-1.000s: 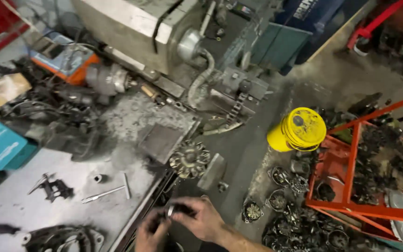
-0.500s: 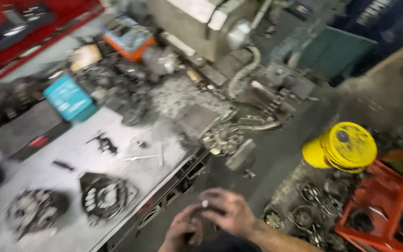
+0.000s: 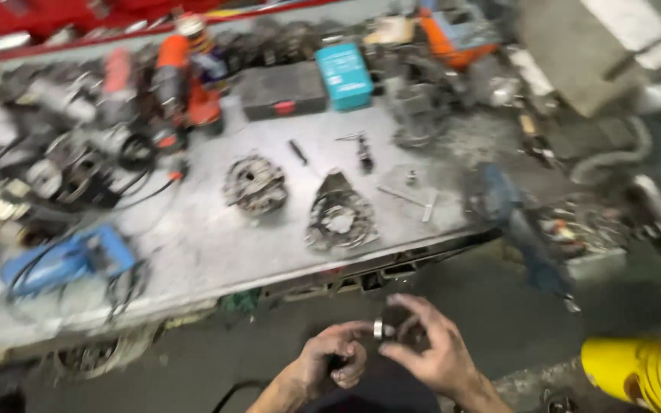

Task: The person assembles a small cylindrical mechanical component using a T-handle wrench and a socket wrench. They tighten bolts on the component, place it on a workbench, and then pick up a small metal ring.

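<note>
My two hands are low in the head view, below the workbench's front edge. My right hand [image 3: 430, 348] pinches a small round metal part [image 3: 380, 330] between thumb and fingers. My left hand [image 3: 334, 359] is curled right beside it, fingertips touching the same part. On the grey workbench [image 3: 193, 252] above lie two round, greasy machine housings [image 3: 254, 183] [image 3: 340, 216]. The picture is blurred by motion.
A blue power tool [image 3: 70, 256] with a cable lies at the bench's left front. Small pins and tools [image 3: 364, 151], a teal box [image 3: 344, 74], a dark case [image 3: 281, 89] and orange tools [image 3: 185, 76] sit farther back. A yellow container [image 3: 644, 371] stands at lower right.
The view has swung left, so the bench now fills the picture and the yellow container has slid to the lower right corner. My hands stay together on the small part.
</note>
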